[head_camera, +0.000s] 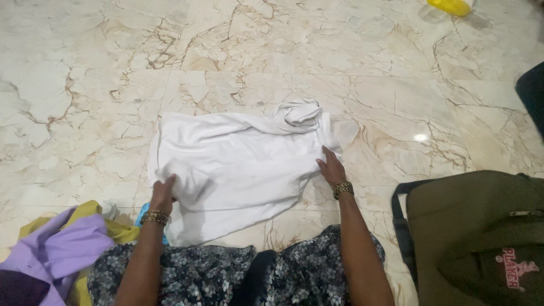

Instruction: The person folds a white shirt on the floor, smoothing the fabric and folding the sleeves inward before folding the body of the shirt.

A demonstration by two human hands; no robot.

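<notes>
A white garment (238,158) lies spread on the marble floor (85,85) in front of me, partly folded, with a bunched collar or sleeve at its far right corner. My left hand (163,194) grips a fold of the cloth at its near left edge. My right hand (330,167) rests flat on the garment's right edge, fingers together and pointing away from me. Both wrists wear bangles.
A pile of purple and yellow clothes (62,249) lies at my left knee. An olive bag (476,232) with a dark strap stands at the right. A yellow object (450,5) sits at the far top edge. A dark item (532,96) shows at the right edge.
</notes>
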